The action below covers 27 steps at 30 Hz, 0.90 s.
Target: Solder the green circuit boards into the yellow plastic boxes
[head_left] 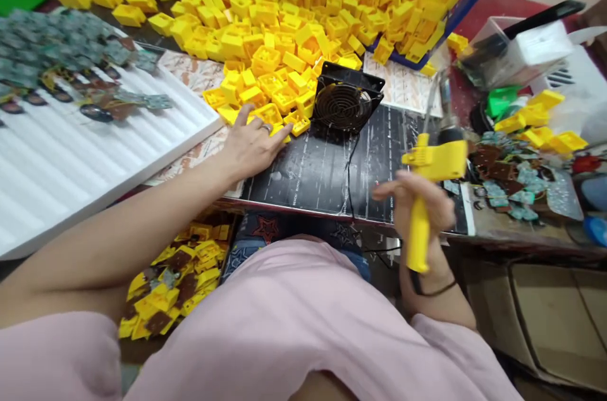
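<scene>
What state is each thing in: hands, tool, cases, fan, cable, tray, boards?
Left hand: fingers spread, touching the pile's near edge.
Right hand: closed around the tool's handle.
Yellow gun-shaped tool: held; on or off, cannot tell.
Yellow cases: heaped loosely.
Black fan: standing on the bench; spinning or not, cannot tell.
Fan cable: runs to the bench edge.
White tray: partly covered.
Circuit boards: clustered on the tray.

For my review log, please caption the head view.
Left hand at the edge of heaped yellow plastic parts, right hand holding a yellow gun-shaped tool, black fan between them.
</scene>
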Available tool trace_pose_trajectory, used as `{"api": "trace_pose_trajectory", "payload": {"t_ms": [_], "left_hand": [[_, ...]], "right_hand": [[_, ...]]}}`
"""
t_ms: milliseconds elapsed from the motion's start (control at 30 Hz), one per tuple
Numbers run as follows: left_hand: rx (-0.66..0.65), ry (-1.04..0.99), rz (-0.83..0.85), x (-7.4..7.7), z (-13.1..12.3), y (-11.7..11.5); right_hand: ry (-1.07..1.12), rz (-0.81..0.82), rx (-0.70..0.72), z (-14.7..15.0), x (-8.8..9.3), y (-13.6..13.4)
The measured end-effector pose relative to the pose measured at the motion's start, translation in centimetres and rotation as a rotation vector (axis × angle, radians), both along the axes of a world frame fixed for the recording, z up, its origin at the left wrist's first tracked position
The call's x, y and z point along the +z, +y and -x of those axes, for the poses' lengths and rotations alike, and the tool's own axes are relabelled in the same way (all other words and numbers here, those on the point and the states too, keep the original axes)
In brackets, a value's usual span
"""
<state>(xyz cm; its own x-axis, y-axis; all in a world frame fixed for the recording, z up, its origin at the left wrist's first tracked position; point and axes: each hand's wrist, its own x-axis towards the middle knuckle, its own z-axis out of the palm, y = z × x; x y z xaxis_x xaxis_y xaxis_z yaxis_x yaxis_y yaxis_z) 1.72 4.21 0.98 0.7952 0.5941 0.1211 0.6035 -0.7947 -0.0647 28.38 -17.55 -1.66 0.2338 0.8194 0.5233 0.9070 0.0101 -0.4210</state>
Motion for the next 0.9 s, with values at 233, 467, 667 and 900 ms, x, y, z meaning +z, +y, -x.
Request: {"api": "trace_pose_trajectory", "payload": {"t_ms": [233,467,667,900], "left_hand": [[0.001,-0.206,0.071,0.6,-0.7,-0.8],[-0.027,-0.257,0.348,-0.9,-2.7,-6.5],[0.146,-0.326,0.128,-0.2,2.8,-3.1],[-0.071,-0.202,0.222,-1.6,5.6,-3.5]], "right_hand": [[-0.116,-0.081,-0.003,4.0,-3.5,-0.1],[-0.045,-0.132,-0.208,-1.5,-1.2,-3.7],[0.04,-0.141,0.309,3.3,-0.2,0.1],[-0.049,0.129,0.365,6.4,-2.2,4.3]]}}
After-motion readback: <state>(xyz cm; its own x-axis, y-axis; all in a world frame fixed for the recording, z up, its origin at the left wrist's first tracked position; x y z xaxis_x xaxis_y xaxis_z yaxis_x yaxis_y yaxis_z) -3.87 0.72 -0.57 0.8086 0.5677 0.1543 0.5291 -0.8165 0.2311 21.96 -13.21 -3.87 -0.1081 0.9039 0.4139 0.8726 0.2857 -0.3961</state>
